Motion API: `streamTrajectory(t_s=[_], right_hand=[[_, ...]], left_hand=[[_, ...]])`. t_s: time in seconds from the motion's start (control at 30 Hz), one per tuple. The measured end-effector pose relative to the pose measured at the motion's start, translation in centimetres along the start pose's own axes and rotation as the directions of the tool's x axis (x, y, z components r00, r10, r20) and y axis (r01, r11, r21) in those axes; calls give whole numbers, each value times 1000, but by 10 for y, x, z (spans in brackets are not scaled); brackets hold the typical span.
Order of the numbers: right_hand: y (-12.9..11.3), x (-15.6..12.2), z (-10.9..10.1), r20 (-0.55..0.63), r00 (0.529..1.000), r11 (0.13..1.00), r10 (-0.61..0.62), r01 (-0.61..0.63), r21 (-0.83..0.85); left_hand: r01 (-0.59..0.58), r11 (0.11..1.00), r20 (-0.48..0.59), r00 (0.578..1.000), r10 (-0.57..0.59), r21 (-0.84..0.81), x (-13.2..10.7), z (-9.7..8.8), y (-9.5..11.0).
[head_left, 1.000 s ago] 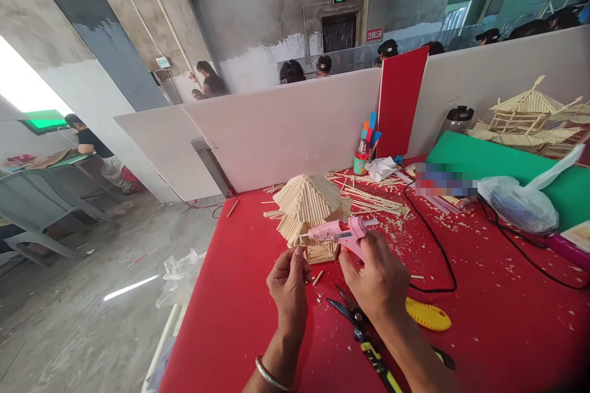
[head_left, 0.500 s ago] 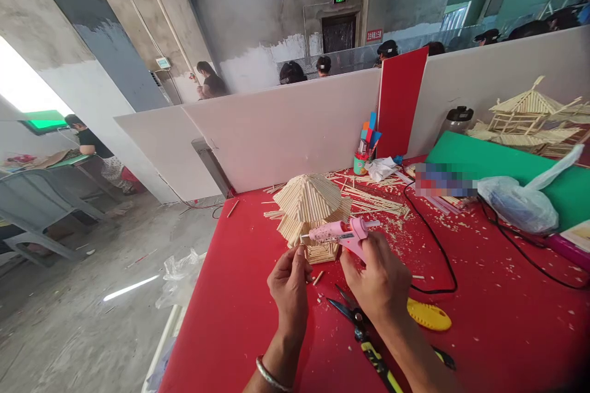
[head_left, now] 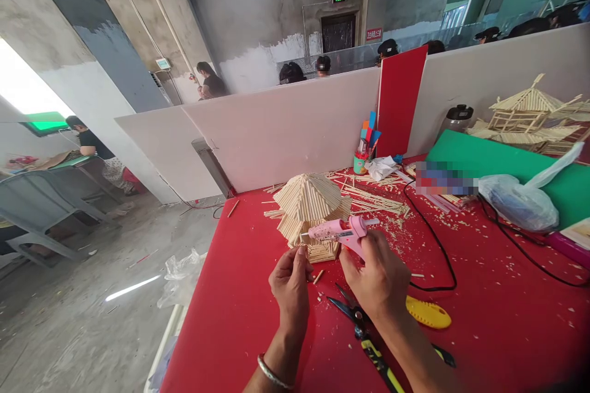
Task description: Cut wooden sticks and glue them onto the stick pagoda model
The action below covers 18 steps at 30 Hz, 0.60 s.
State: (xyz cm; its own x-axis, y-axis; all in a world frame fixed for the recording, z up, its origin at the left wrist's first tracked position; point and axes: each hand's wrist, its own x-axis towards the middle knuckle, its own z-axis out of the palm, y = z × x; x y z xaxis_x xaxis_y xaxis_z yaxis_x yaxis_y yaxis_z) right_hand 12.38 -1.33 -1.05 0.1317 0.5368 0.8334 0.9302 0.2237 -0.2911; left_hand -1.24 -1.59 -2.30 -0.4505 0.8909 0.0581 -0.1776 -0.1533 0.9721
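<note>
Next to no change vs. a sec ago: kept pink glue gun [head_left: 332,231] up in R hand [head_left: 382,273] w/ nozzle pointing L, just above fingertips of L hand [head_left: 291,282]; shifted by a hair at most, prob. w/ camera. Judged from that: prob. a steady hold for close work at the nozzle, w/ no sign of anything added to or taken off stick model [head_left: 306,196] in that span. Wrapped R hand firmly round gun's handle; pinched thumb and finger of L hand together, maybe on a tiny bit, too small to tell; can't tell either if touching nozzle. Find model upright on red table [head_left: 239,295], just beyond gun and partly hidden by it. Now counts: 2 hands, both busy; 1 glue gun; 1 stick model nr hands, plus at least 1 second model [head_left: 525,113] far R, behind 1 green board [head_left: 488,159]; 1 pr shears [head_left: 359,333], blades apart, nr R forearm; 1 yellow tool [head_left: 426,313], partly hidden by same forearm; 1 green cup [head_left: 360,164] w/ stuff in it; 1 tissue wad [head_left: 381,169] beside cup; 1 clear bag [head_left: 519,202]; 1 short offcut [head_left: 318,277] nr L hand; 1 bracelet [head_left: 273,374] on L wrist. Loose sticks [head_left: 375,199] beyond model: too many, too tangled to count; ditto shavings.
</note>
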Motion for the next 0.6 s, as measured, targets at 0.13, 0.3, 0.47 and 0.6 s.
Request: streamTrajectory(t_s=[0.13,0.3,0.47,0.6], right_hand=[[0,2,1,8,1000,1000,-8,8,-2],[0,4,1,0,1000,1000,-20,20,9],[-3,5,-1,7,999,999,-32,32,-7],[-4,5,-2,-10,1000,1000,-28,28,-11]], left_hand=[[-16,1000,-19,1000,16,-10,1,0,-1],[-22,1000,-19,1000,22,-1,0,0,1],[-7,1000,-36,999,7,2,0,0,3],[-6,1000,-37,999,6,3,2,0,1]])
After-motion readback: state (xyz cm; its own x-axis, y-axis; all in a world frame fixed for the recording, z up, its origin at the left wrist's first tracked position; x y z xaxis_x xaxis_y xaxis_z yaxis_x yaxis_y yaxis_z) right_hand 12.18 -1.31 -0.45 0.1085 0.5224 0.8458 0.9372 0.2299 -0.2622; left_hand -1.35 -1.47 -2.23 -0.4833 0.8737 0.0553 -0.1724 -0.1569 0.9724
